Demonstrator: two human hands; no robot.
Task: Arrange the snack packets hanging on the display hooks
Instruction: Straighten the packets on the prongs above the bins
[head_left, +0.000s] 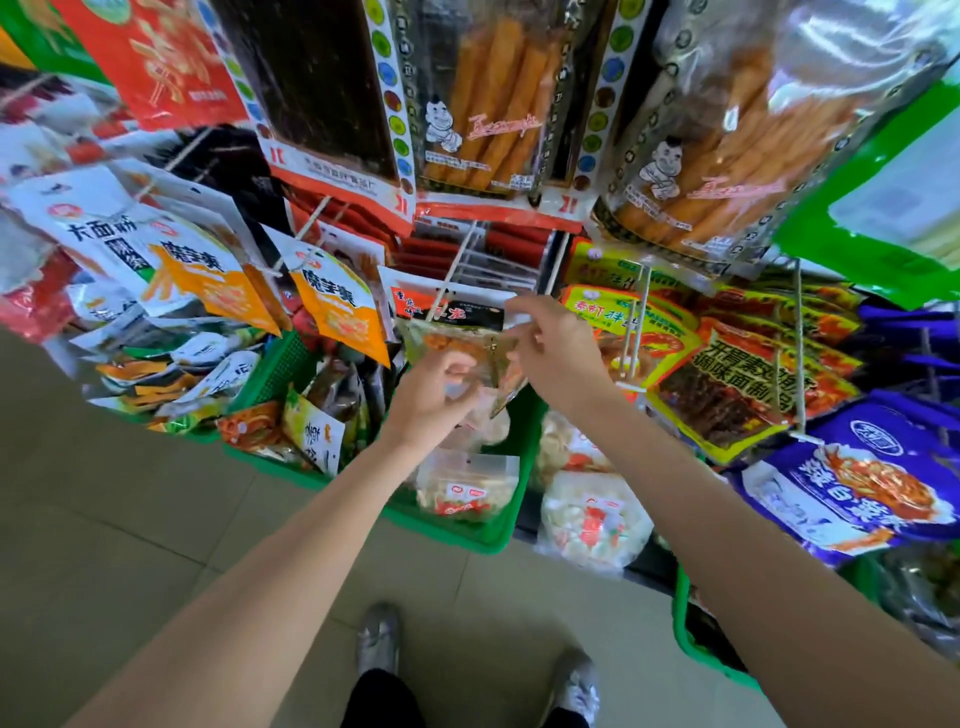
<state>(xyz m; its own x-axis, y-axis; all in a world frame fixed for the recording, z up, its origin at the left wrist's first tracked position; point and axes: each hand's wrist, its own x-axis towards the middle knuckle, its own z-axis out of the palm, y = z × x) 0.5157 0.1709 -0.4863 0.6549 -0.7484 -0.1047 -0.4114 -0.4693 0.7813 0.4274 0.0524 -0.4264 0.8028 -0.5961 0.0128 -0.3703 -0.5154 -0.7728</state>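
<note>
A clear snack packet (457, 340) with orange contents hangs at the front of a white display hook (457, 262) in the middle of the rack. My left hand (434, 397) grips the packet's lower part from below. My right hand (553, 345) pinches its upper right edge, just right of the hook tip. Behind it on the same hook sits a packet with a red and black header (441, 306). Orange and white packets (337, 306) hang to the left, yellow and red ones (727, 358) to the right.
Large packets of fried sticks (483, 104) hang overhead. Green plastic baskets (467, 535) full of loose snack bags stand on the tiled floor below the hooks. Purple packets (852, 483) hang at the right. My shoes (376, 636) show at the bottom.
</note>
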